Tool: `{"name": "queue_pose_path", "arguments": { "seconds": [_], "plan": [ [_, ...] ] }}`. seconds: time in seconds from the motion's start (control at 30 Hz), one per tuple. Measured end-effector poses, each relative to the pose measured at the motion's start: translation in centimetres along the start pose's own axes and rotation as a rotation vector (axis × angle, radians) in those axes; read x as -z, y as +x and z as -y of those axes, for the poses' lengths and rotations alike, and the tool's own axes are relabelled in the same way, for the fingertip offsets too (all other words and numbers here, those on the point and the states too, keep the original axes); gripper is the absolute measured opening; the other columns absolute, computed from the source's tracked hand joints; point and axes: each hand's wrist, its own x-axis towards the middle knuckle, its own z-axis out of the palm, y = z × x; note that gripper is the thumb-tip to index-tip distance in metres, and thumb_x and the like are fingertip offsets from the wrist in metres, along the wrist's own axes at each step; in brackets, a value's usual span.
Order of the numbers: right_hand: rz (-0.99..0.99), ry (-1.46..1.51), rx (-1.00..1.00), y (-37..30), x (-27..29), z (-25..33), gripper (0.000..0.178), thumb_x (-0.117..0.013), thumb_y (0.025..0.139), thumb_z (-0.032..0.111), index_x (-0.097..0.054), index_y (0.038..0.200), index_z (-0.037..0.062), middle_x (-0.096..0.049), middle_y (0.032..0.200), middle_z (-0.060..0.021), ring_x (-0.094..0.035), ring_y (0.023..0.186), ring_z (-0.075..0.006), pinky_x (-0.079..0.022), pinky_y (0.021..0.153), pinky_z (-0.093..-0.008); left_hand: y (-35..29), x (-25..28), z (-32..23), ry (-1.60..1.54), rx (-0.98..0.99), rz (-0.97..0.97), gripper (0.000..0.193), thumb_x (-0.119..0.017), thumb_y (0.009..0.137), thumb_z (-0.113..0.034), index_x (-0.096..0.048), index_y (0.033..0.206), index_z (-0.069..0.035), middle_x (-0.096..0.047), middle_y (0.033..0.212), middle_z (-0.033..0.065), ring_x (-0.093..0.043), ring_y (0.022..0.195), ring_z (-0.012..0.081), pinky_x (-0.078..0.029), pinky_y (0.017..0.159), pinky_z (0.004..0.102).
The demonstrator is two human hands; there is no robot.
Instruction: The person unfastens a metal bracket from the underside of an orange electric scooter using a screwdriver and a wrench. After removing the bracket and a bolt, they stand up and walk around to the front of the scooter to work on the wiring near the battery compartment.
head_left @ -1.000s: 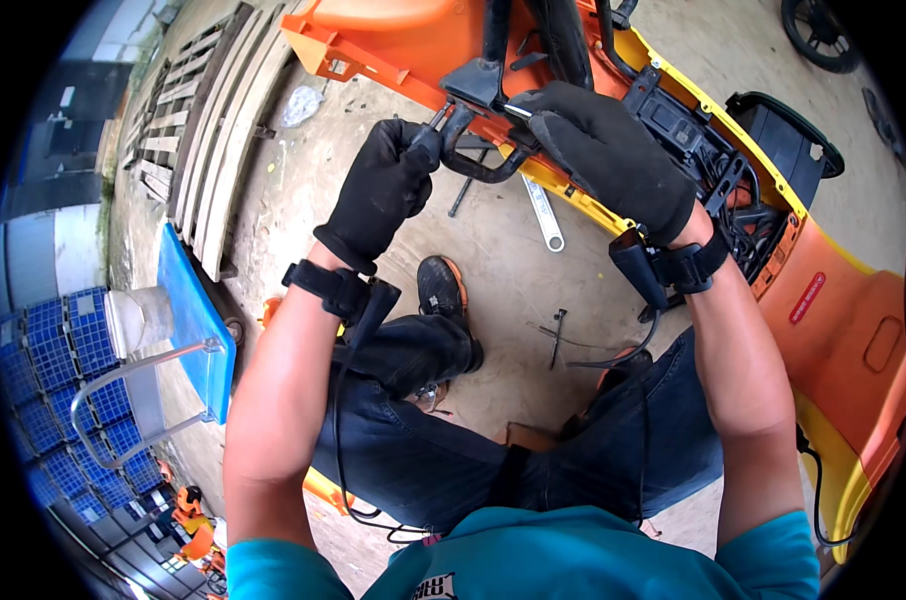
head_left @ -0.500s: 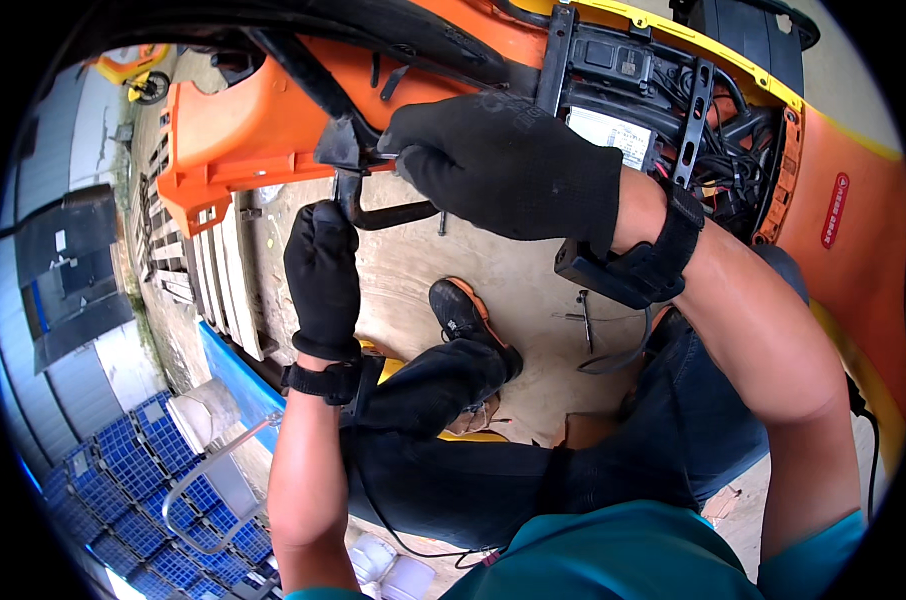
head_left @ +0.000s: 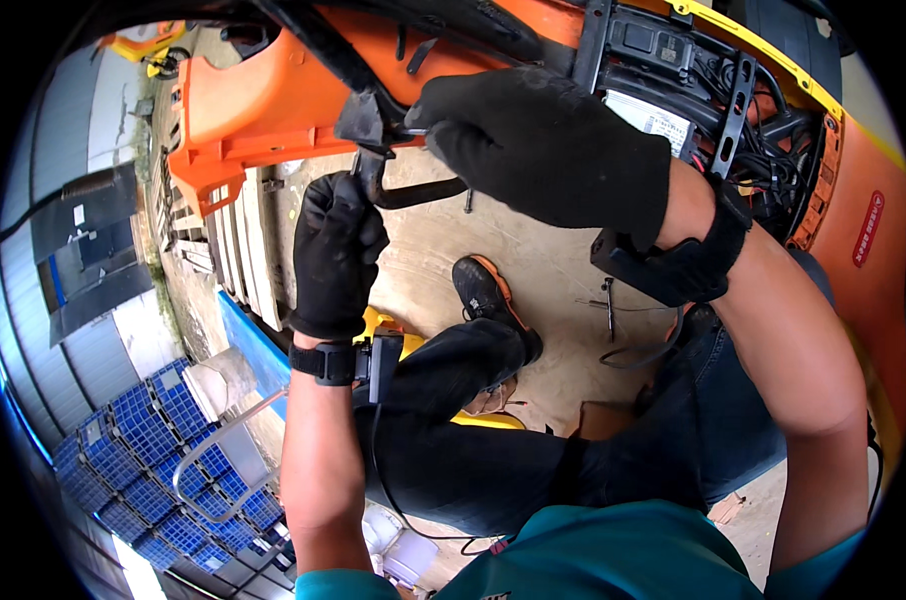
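Observation:
My left hand (head_left: 339,255), in a black knit glove, is closed just beneath a black metal bracket (head_left: 361,122). A narrow metal piece shows above its fingers beside a bent black tube (head_left: 423,192); whether the hand grips that piece or the tube is hidden. Also gloved in black, my right hand (head_left: 548,145) pinches at the bracket's right side. Between its fingertips and the bracket a thin metal shaft (head_left: 411,131) shows, its rest covered by the glove. The bracket sits below an orange body panel (head_left: 273,110) on a black frame tube (head_left: 323,45).
An open bay with wiring (head_left: 773,165) lies at the upper right. A small metal tool (head_left: 609,305) rests on the floor between my legs. Wooden pallets (head_left: 238,255) stand at left, above blue crates (head_left: 158,440). A blue board (head_left: 253,345) is near my left forearm.
The view has shifted, so the vehicle sits a little farther right and higher. My left hand's fingers have turned and loosened slightly near the tube. My right hand keeps its pinch at the bracket.

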Motion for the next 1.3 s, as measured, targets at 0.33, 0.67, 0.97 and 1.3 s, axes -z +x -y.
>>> {"name": "queue_pose_path", "arguments": {
  "seconds": [0.33,0.67,0.97,1.3],
  "plan": [
    [0.362,0.041,-0.393,2.6,3.1,4.0,0.015,-0.048,0.092,0.014,-0.056,0.087,0.0021,-0.060,0.079,-0.0221,-0.059,0.076,-0.0382,-0.045,0.066,-0.0439,0.3,1.9,0.2,0.301,-0.029,0.110,0.023,-0.045,0.100,-0.025,-0.049,0.088,-0.005,-0.046,0.068,-0.0011,-0.040,0.050,0.0087,-0.034,0.046,0.0239],
    [0.239,0.088,-0.212,1.6,2.1,2.7,0.016,-0.046,0.093,0.014,-0.055,0.087,0.0022,-0.059,0.077,-0.0212,-0.058,0.073,-0.0389,-0.044,0.065,-0.0454,0.0,0.7,0.4,0.180,-0.042,-0.033,0.021,-0.054,0.098,-0.029,-0.053,0.096,-0.008,-0.046,0.066,-0.0028,-0.036,0.052,0.0054,-0.032,0.049,0.0197],
    [0.254,0.118,-0.248,1.5,2.6,2.8,0.015,-0.045,0.093,0.013,-0.055,0.089,0.0025,-0.058,0.074,-0.0210,-0.058,0.070,-0.0375,-0.044,0.064,-0.0451,0.3,-0.4,1.7,0.603,-0.363,-0.194,0.020,-0.055,0.098,-0.024,-0.053,0.094,-0.004,-0.050,0.072,-0.0037,-0.045,0.057,0.0069,-0.036,0.052,0.0255],
    [0.198,0.118,-0.253,1.0,1.8,2.4,0.017,-0.046,0.093,0.016,-0.056,0.091,0.0024,-0.059,0.074,-0.0214,-0.059,0.072,-0.0382,-0.044,0.066,-0.0466,0.8,2.7,-0.6,-0.315,0.259,0.277,0.025,-0.048,0.100,-0.030,-0.052,0.098,-0.005,-0.047,0.076,-0.0014,-0.029,0.049,0.0057,-0.028,0.045,0.0200]
  ]
}}
